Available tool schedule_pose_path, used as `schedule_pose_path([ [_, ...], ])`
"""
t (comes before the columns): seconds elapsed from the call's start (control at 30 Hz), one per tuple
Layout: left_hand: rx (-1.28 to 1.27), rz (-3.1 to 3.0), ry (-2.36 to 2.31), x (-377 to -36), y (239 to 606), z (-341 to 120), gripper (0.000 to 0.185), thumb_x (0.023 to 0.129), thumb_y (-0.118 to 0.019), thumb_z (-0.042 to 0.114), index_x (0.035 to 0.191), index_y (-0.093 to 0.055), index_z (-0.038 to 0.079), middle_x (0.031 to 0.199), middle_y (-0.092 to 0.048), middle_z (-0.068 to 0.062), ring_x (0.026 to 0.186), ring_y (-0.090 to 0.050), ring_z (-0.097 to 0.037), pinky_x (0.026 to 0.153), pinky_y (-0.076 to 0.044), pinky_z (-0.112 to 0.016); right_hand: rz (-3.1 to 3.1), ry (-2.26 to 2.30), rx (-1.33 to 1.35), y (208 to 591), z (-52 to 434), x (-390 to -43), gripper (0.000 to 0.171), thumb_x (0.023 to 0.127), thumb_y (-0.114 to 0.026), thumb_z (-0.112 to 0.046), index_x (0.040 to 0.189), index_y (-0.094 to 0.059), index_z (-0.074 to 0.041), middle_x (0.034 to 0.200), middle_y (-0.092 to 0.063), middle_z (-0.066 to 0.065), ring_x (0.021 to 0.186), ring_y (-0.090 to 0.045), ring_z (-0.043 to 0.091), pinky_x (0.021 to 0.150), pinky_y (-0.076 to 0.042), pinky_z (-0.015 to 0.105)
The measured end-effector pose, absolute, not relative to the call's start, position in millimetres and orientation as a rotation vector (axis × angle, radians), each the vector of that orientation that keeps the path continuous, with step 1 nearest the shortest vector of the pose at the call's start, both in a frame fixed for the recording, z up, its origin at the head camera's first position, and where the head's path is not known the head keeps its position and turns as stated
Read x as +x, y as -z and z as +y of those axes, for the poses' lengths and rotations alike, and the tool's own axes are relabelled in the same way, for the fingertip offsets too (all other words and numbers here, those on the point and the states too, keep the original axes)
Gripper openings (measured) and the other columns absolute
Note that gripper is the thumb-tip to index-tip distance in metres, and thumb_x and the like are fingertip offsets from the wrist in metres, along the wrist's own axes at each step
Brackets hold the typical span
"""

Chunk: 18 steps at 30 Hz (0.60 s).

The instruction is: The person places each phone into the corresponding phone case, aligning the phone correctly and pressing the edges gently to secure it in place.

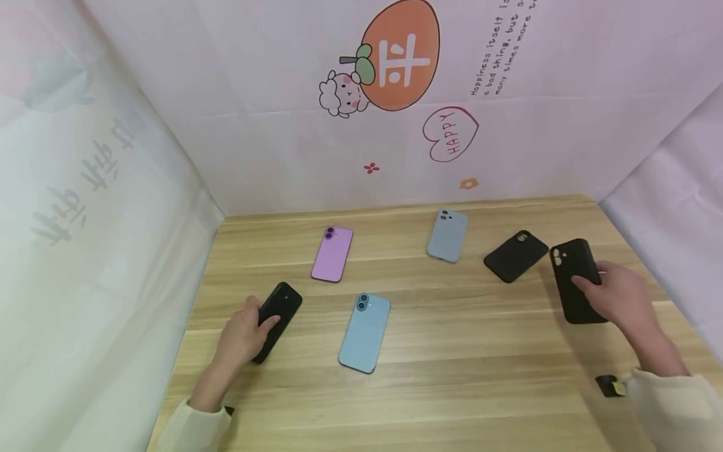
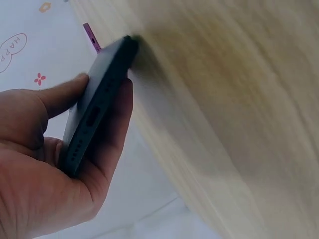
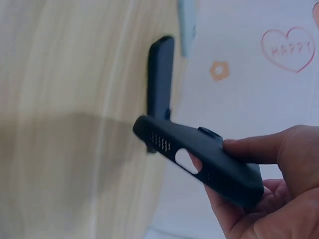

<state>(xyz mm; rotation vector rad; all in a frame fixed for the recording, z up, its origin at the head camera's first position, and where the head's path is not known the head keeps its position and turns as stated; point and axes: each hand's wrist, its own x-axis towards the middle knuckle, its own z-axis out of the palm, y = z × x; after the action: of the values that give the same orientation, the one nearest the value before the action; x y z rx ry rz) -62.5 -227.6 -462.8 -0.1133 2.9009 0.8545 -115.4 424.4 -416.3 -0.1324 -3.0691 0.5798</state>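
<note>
At the left of the table, my left hand (image 1: pixel 243 331) grips a black phone (image 1: pixel 280 309), thumb on one face and fingers beneath. The left wrist view shows the phone's (image 2: pixel 92 114) bottom edge with port and speaker holes. Over the right side, my right hand (image 1: pixel 621 292) holds a black phone case (image 1: pixel 576 282) by its side. A see-through cutout in the case's (image 3: pixel 219 162) end shows in the right wrist view. Another black case (image 1: pixel 516 256) lies just left of it, its inside hidden. Nearest to the left hand lie a blue phone (image 1: pixel 364 333) and a purple phone (image 1: pixel 332 254).
A grey-blue phone or case (image 1: pixel 447 236) lies near the back of the wooden table (image 1: pixel 463 376). White printed cloth (image 1: pixel 282 157) hangs behind the table and along both sides. A small black and yellow item (image 1: pixel 612 386) shows by the right sleeve.
</note>
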Motion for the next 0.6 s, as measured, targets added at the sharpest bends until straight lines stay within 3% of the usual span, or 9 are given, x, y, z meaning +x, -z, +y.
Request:
schedule_pose_path([
  [0.1,-0.097,2.925,-0.891,-61.3,462.5,-227.9,0.027,0.103,-0.070,0.015,0.104,-0.050,-0.003,0.084,-0.070,-0.023,0.066,-0.065,-0.028,0.055,-0.054,-0.039,-3.074,-0.616,-0.078,410.7,411.3,-117.2,0.052,0.102,-0.067,-0.024,0.125,-0.056,0.022,0.100,-0.069,0.041,0.089,-0.064,0.060,0.070,-0.051,0.062],
  [0.23,-0.126,2.923,-0.949,-60.8,461.5,-228.5,0.027,0.104,-0.068,0.016,0.103,-0.047,-0.002,0.077,-0.063,-0.017,0.063,-0.058,-0.026,0.054,-0.048,-0.036,-3.072,-0.642,-0.012,401.9,393.9,-120.5,0.052,0.103,-0.068,-0.026,0.126,-0.056,0.019,0.104,-0.071,0.039,0.090,-0.067,0.057,0.066,-0.052,0.054],
  [0.37,-0.172,2.842,-1.113,-62.2,460.3,-225.3,0.027,0.106,-0.066,0.017,0.111,-0.050,-0.004,0.075,-0.061,-0.011,0.063,-0.056,-0.019,0.056,-0.047,-0.031,-3.071,-0.669,0.029,392.7,377.5,-122.8,0.052,0.103,-0.068,-0.027,0.129,-0.056,0.017,0.106,-0.072,0.037,0.090,-0.069,0.055,0.064,-0.053,0.050],
  [0.5,-0.207,2.738,-1.332,-64.6,456.3,-216.1,0.027,0.108,-0.064,0.017,0.120,-0.060,-0.007,0.093,-0.075,-0.015,0.077,-0.070,-0.019,0.064,-0.056,-0.029,-3.064,-0.728,0.060,385.8,361.9,-126.2,0.054,0.104,-0.068,-0.028,0.131,-0.055,0.017,0.108,-0.071,0.038,0.092,-0.071,0.054,0.064,-0.055,0.046],
  [0.6,-0.239,2.572,-1.550,-66.9,452.4,-204.4,0.028,0.109,-0.061,0.016,0.125,-0.064,-0.007,0.105,-0.076,-0.020,0.086,-0.074,-0.021,0.070,-0.060,-0.029,-3.040,-0.776,0.095,383.7,349.7,-129.9,0.047,0.104,-0.069,-0.028,0.125,-0.060,0.013,0.103,-0.074,0.035,0.086,-0.074,0.047,0.062,-0.053,0.037],
])
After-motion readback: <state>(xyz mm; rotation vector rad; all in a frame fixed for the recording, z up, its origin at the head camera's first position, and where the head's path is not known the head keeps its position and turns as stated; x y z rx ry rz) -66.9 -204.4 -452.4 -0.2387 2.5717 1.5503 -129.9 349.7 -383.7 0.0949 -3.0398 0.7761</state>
